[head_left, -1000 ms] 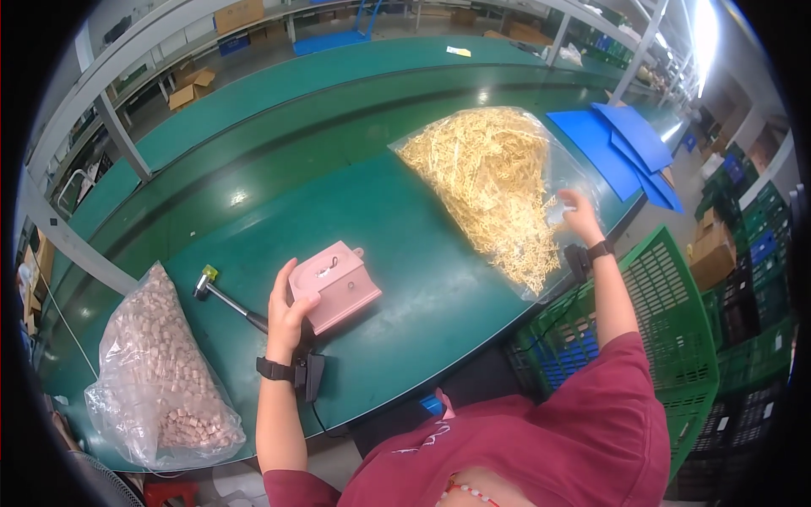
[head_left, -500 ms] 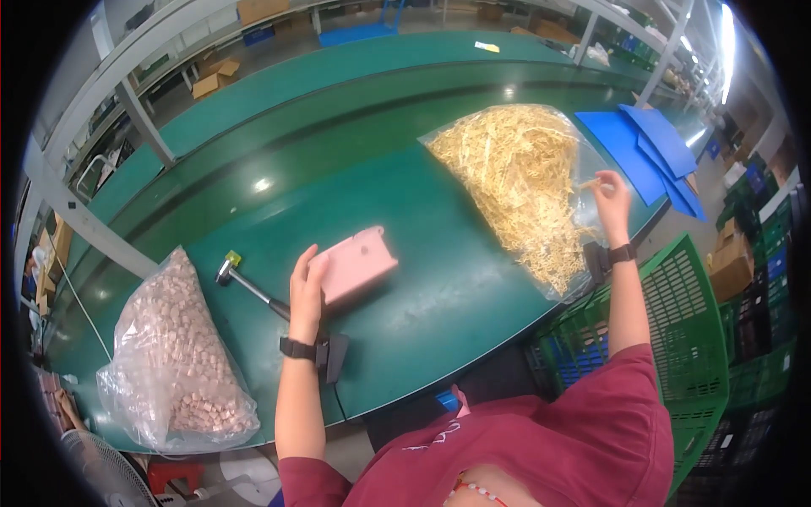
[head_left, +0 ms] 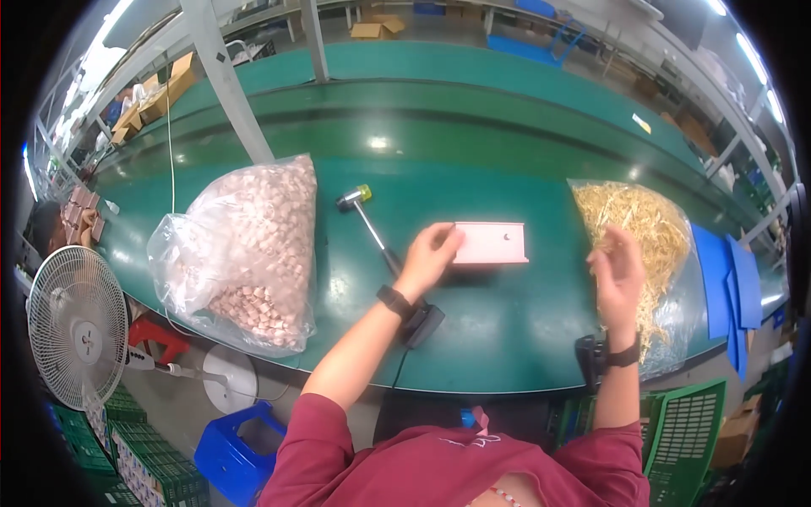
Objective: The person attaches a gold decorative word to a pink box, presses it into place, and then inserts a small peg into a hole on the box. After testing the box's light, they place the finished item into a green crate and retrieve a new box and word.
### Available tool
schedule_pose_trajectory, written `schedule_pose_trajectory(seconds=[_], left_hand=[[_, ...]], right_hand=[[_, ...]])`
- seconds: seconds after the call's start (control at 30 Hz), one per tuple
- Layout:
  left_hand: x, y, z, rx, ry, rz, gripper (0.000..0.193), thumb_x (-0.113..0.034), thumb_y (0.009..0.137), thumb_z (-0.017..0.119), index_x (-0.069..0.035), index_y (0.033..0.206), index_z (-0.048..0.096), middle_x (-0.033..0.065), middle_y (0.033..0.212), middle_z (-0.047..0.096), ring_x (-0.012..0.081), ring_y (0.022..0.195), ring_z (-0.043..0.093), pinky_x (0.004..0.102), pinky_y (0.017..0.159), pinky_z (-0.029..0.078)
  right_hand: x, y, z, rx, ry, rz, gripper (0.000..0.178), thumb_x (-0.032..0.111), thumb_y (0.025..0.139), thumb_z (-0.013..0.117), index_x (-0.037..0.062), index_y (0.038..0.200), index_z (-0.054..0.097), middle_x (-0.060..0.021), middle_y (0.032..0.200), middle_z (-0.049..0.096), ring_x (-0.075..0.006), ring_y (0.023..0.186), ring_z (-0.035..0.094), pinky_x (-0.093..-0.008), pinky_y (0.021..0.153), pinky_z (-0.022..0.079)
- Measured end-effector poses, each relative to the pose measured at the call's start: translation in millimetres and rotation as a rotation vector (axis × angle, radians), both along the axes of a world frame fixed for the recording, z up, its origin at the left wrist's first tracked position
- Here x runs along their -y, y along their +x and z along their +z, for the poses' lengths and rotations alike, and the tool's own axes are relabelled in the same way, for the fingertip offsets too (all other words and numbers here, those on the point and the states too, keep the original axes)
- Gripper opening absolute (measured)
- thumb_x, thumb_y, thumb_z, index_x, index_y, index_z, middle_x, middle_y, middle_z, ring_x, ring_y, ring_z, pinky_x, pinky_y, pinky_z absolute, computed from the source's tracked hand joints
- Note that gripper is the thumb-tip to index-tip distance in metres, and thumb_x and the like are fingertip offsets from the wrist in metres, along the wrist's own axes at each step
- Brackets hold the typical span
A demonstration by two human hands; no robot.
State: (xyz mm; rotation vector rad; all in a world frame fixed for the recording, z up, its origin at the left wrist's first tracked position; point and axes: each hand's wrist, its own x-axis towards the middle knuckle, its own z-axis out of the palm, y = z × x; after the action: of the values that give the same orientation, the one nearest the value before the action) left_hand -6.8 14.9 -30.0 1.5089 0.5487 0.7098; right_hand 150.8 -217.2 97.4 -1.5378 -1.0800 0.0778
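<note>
The green worktop (head_left: 481,342) spans the view before me. The front of my maroon shirt (head_left: 397,477) bears pale script, too distorted to read. To my left on the worktop stands a clear plastic bag of pale pink blocks (head_left: 266,253); I can make out no lettering on it. A standing fan (head_left: 78,328) beyond the worktop's left end carries a hub mark, too small to read. To my right lies a clear plastic bag of yellow pieces (head_left: 663,232), with blue sheets (head_left: 718,275) just beside it.

Near the middle, above the worktop, is the pink box (head_left: 494,243): pale, smooth and oblong, its long face turned toward me, narrow ledges along the far and near edges, and one small dark opening toward the right end. My left hand (head_left: 429,258) is closed on its left end, thumb over the face. My right hand (head_left: 621,275), in front of the yellow pieces, is half open with fingers bent; whether it holds anything I cannot tell. The mallet (head_left: 369,221), its head black and yellow-green, lies left of the box, its dark handle reaching toward my left hand.
</note>
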Motion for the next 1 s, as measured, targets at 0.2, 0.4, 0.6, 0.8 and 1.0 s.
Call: schedule_pose_trajectory(seconds=[0.2, 0.4, 0.6, 0.8, 1.0], left_hand=[[9.2, -3.5, 19.3, -0.092, 0.000, -0.013, 0.039, -0.037, 0.095, 0.053, -0.001, 0.109, 0.058, -0.0003, 0.087, 0.058, 0.0088, 0.076, 0.050, 0.0236, 0.069, 0.042], [6.5, 1.2, 9.6, -0.064, -0.008, -0.001, 0.048, -0.044, 0.093, 0.054, 0.000, 0.113, 0.058, 0.0061, 0.093, 0.063, 0.0119, 0.083, 0.057, 0.0253, 0.075, 0.044], [-6.5, -3.9, 2.6, -0.085, -0.041, 0.044, 0.041, -0.035, 0.097, 0.045, -0.001, 0.117, 0.056, 0.0042, 0.096, 0.062, 0.0120, 0.087, 0.054, 0.0232, 0.072, 0.041], [-12.6, -12.6, 1.0, -0.124, -0.068, -0.093, 0.043, -0.010, 0.092, 0.043, -0.002, 0.135, 0.040, 0.0111, 0.111, 0.061, 0.0128, 0.089, 0.059, 0.0244, 0.073, 0.045], [-0.5, -30.0, 39.6, -0.357, 0.189, 0.058, 0.058, 0.005, 0.086, 0.050, -0.002, 0.140, 0.030, 0.0161, 0.117, 0.059, 0.0141, 0.086, 0.062, 0.0264, 0.076, 0.051]], right_hand=[[-45.2, -26.4, -15.9, 0.336, -0.116, 0.064, 0.039, -0.008, 0.085, 0.048, 0.0006, 0.123, 0.049, -0.0104, 0.109, 0.050, -0.0164, 0.090, 0.054, -0.0272, 0.077, 0.045], [-71.5, -42.4, -38.8, 0.171, -0.134, 0.096, 0.039, -0.004, 0.083, 0.054, 0.0007, 0.121, 0.050, -0.0138, 0.113, 0.051, -0.0245, 0.096, 0.056, -0.0310, 0.082, 0.047], [-81.3, -15.8, -39.7, 0.306, -0.271, -0.008, 0.045, 0.004, 0.078, 0.067, 0.0021, 0.121, 0.051, -0.0145, 0.122, 0.051, -0.0218, 0.109, 0.055, -0.0316, 0.082, 0.048], [-104.5, 30.1, -82.1, -0.034, -0.158, 0.239, 0.053, 0.008, 0.070, 0.077, 0.0044, 0.118, 0.054, -0.0120, 0.115, 0.057, -0.0262, 0.108, 0.057, -0.0336, 0.087, 0.048], [-112.8, 23.5, -133.8, -0.182, 0.114, 0.311, 0.056, 0.007, 0.068, 0.080, 0.0054, 0.119, 0.057, -0.0114, 0.119, 0.057, -0.0227, 0.107, 0.057, -0.0333, 0.091, 0.047]])
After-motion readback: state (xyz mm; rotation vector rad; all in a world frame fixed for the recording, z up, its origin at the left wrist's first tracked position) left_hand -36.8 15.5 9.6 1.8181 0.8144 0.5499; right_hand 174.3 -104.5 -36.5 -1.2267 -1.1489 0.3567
